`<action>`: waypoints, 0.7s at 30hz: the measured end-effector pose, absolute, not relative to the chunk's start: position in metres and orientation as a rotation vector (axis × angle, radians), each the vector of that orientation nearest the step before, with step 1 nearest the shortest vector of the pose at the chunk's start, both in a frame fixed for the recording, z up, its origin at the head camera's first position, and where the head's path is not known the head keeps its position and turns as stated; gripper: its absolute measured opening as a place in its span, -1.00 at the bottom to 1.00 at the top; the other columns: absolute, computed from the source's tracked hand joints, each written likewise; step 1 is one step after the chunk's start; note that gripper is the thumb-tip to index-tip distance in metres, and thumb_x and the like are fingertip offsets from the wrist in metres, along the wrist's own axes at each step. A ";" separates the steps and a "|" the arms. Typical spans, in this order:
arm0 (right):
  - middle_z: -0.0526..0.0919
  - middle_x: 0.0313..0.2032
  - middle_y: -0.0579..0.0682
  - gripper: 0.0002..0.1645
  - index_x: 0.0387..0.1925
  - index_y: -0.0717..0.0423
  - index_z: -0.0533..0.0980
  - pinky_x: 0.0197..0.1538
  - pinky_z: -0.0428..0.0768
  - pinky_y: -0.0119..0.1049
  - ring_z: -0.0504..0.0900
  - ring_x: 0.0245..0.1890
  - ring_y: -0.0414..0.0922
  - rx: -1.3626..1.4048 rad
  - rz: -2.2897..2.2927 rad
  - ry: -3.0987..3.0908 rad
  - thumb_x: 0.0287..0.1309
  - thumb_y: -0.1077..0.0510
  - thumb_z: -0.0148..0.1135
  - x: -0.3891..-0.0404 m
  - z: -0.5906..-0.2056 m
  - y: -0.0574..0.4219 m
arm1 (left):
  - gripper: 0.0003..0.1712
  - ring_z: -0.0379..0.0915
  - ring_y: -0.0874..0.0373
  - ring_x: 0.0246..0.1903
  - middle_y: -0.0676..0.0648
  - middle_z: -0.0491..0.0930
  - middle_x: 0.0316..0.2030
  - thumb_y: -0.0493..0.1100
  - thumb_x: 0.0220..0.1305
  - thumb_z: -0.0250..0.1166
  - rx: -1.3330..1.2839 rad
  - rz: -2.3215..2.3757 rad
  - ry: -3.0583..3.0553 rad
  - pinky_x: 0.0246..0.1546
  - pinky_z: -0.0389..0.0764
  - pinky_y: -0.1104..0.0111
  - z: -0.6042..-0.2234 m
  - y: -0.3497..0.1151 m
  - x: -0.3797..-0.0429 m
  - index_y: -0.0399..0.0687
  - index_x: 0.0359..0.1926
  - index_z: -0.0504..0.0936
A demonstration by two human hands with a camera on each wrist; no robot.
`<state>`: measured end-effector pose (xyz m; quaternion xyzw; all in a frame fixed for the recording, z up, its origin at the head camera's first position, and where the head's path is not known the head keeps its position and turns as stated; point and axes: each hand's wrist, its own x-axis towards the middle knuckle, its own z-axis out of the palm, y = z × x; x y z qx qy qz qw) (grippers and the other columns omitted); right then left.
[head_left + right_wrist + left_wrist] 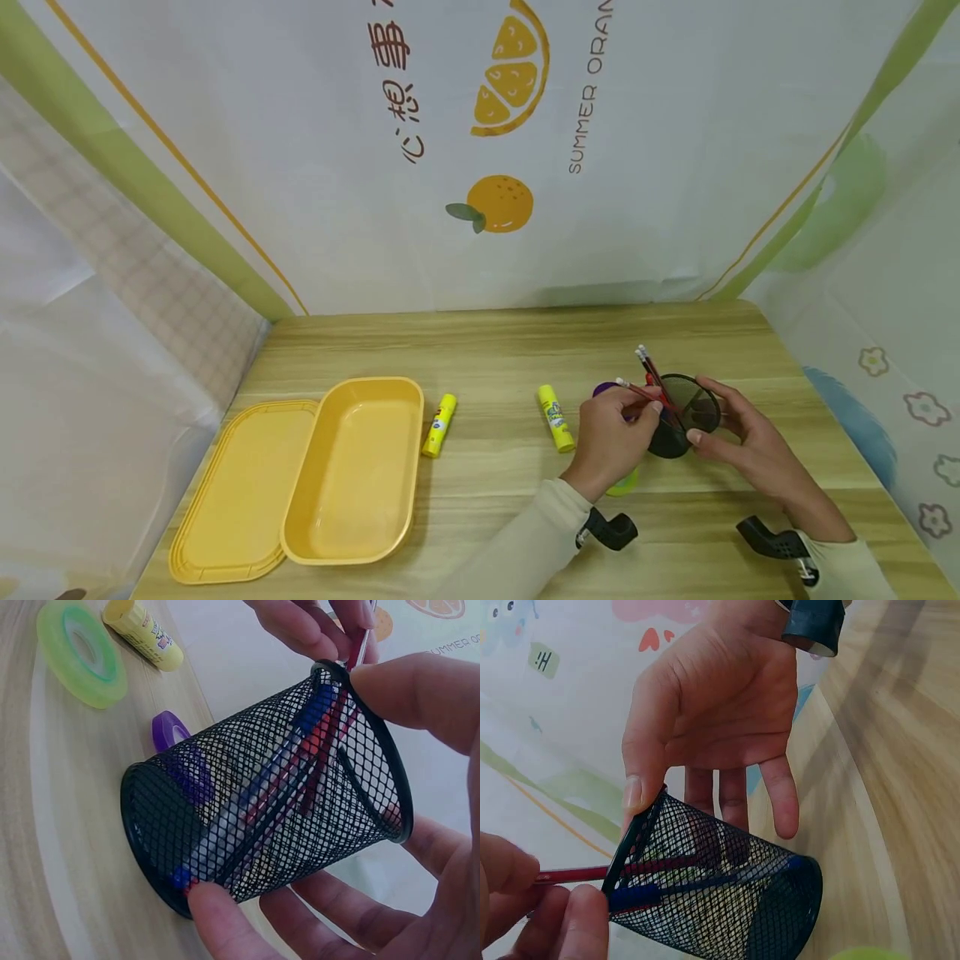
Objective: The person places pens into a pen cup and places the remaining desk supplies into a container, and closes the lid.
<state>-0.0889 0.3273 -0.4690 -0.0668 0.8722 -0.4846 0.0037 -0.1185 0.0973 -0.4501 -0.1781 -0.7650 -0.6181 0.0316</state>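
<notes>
A black mesh pen holder (670, 442) tilts toward the left on the right side of the table. My right hand (757, 442) grips it, thumb at the rim and fingers around the wall. Inside the mesh, a blue pen (311, 712) and a red pen (315, 736) show. At the holder's mouth my left hand (611, 433) pinches a dark red pencil (570, 875). Other pencils with white ends (642, 353) stick out beyond the fingers. Whether the holder's base touches the table, I cannot tell.
A purple tape roll (171, 729) and a green tape roll (60, 652) lie by the holder. Two yellow glue sticks, one (556, 418) near my left hand and another (439, 425) farther left, lie beside a yellow box (352, 475) and its lid (240, 492).
</notes>
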 end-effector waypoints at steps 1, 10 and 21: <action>0.56 0.08 0.22 -0.04 0.69 -0.10 0.08 -0.13 0.69 -0.34 0.60 0.04 -0.37 -0.208 -1.514 2.737 0.44 0.13 0.35 -0.089 -0.469 0.327 | -0.79 0.62 0.59 -0.18 0.03 0.80 -0.09 -0.20 0.47 0.36 -0.562 -1.889 -2.366 -0.19 0.61 0.69 -0.450 0.097 -0.118 -0.07 0.02 0.83; 0.58 0.09 0.10 -0.03 0.69 -0.08 0.08 -0.13 0.69 -0.34 0.60 0.05 -0.37 -0.190 -1.538 2.722 0.43 0.17 0.36 -0.091 -0.468 0.330 | -0.76 0.46 0.56 -0.22 0.08 0.82 -0.08 -0.12 0.53 0.29 -0.763 -1.626 -2.490 -0.27 0.48 0.72 -0.448 0.092 -0.121 -0.10 -0.02 0.84; 0.58 0.09 0.07 -0.01 0.69 -0.09 0.07 -0.11 0.66 -0.37 0.57 0.05 -0.40 -0.172 -1.523 2.727 0.42 0.16 0.37 -0.091 -0.469 0.330 | -0.72 0.59 0.59 -0.18 0.07 0.81 -0.06 -0.13 0.48 0.38 -0.699 -1.731 -2.502 -0.22 0.55 0.75 -0.451 0.094 -0.121 -0.05 0.12 0.80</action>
